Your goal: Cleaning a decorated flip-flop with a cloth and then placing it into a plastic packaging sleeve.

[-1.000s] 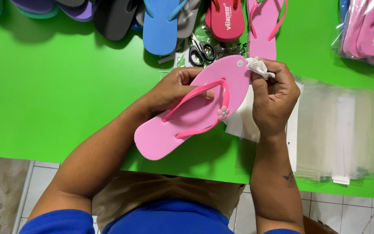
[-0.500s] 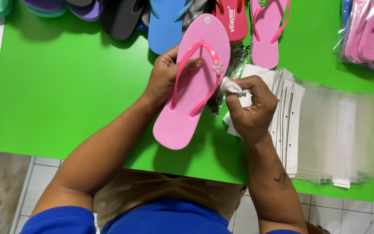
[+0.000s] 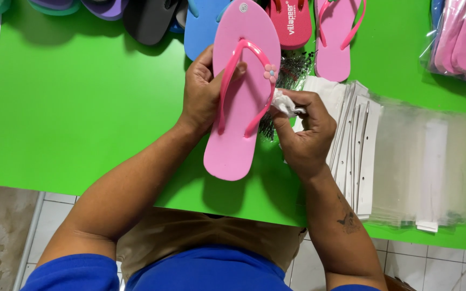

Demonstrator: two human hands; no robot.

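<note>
**Wiping a pink flip-flop over the green table**

Spread beneath everything is the green table [image 3: 82, 108], along whose far edge a row of other flip-flops [image 3: 206, 21] is laid, with a stack of clear bags [image 3: 416, 161] at the right. The pink flip-flop [image 3: 241, 97] is held above the table, gripped at its edge by the left hand [image 3: 203, 91]. A crumpled white cloth [image 3: 286, 103] is pinched in the right hand [image 3: 306, 134] and pressed against the sole's side, just beneath a small flower charm [image 3: 270, 73]. Wiping is judged under way; bagging looks not yet done.
</note>
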